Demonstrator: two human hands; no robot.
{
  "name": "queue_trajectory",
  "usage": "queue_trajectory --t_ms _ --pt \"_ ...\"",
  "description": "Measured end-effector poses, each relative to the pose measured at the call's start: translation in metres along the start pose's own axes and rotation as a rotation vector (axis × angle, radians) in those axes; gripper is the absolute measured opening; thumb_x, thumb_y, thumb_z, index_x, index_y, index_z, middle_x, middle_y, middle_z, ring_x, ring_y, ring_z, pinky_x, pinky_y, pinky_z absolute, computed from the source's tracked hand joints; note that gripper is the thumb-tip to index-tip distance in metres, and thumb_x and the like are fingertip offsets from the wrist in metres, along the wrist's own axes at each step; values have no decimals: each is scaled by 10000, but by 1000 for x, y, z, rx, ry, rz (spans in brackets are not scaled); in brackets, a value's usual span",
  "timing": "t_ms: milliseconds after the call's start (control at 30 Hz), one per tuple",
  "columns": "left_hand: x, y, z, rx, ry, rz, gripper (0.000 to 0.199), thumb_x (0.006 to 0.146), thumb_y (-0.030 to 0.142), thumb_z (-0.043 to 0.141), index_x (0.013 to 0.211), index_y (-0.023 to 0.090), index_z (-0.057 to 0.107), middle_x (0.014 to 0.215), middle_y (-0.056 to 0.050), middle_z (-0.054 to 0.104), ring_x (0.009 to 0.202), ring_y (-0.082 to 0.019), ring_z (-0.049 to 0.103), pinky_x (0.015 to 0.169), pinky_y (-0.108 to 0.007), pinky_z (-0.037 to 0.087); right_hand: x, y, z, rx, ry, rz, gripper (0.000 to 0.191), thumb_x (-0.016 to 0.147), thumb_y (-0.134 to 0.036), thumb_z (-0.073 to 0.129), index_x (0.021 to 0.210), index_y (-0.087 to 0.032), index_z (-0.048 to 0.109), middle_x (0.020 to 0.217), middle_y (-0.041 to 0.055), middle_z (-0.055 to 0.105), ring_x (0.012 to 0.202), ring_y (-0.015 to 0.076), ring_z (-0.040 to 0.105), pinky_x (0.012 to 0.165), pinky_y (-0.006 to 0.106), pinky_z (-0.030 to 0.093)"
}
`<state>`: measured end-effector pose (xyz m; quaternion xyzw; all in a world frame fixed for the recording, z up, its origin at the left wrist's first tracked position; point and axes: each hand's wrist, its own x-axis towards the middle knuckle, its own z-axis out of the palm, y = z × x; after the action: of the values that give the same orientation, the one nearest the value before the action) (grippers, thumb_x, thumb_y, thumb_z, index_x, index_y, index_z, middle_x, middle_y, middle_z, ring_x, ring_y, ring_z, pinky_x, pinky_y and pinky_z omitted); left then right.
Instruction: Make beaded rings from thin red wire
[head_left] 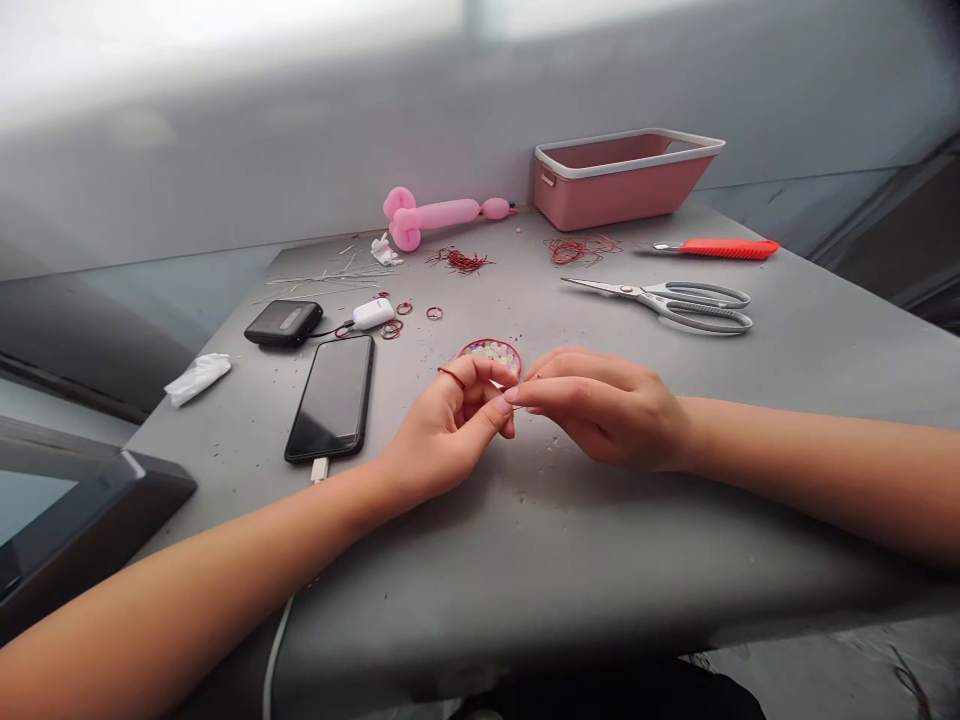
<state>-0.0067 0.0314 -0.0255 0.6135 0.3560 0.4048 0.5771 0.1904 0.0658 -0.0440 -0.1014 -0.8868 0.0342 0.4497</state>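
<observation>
In the middle of the table, my left hand (457, 425) and my right hand (611, 405) meet at the fingertips. Thumb and fingers of the left one are pinched together, and a thin red ring (451, 377) circles one of its fingers. My right fingers are pressed together at the same spot. Whatever sits between the fingertips is small and thin, too hidden to name. Just behind them lies a round red-rimmed dish of pale beads (491, 350), partly covered by my left fingers.
A black phone (330, 400) on a cable lies left, near a black box (283, 323) and small red rings (434, 313). Scissors (667, 302), a red-handled cutter (727, 249), red wire bundles (581, 249), a pink balloon (446, 213) and a pink basket (622, 190) lie farther back.
</observation>
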Motion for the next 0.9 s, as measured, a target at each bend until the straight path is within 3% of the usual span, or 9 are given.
queue_trajectory --t_ms 200,333,467,900 --pt "1 -3 0 -40 -32 17 262 828 300 701 956 175 509 736 25 580 661 -92 554 656 -243 451 4 -3 1 83 -187 68 216 939 -114 458 1067 -236 581 840 7 685 720 119 657 668 218 545" --pt "1 -1 -1 -10 -9 8 237 850 321 672 951 178 512 689 31 575 617 -90 536 583 -233 414 1 -1 1 96 -101 163 313 916 -158 557 1223 -196 506 911 30 688 788 123 666 758 238 547" --pt "1 1 -3 2 28 -7 210 862 314 648 952 176 518 669 42 559 565 -75 492 540 -232 368 -1 3 0 57 -25 259 130 894 -132 557 1005 -200 561 848 26 659 735 122 626 689 234 518" --pt "2 -1 -1 8 8 -22 238 843 317 679 943 176 514 668 30 573 625 -93 540 544 -224 366 0 5 -1 57 -191 108 78 936 -120 479 943 -190 512 820 45 624 719 123 554 669 251 501"
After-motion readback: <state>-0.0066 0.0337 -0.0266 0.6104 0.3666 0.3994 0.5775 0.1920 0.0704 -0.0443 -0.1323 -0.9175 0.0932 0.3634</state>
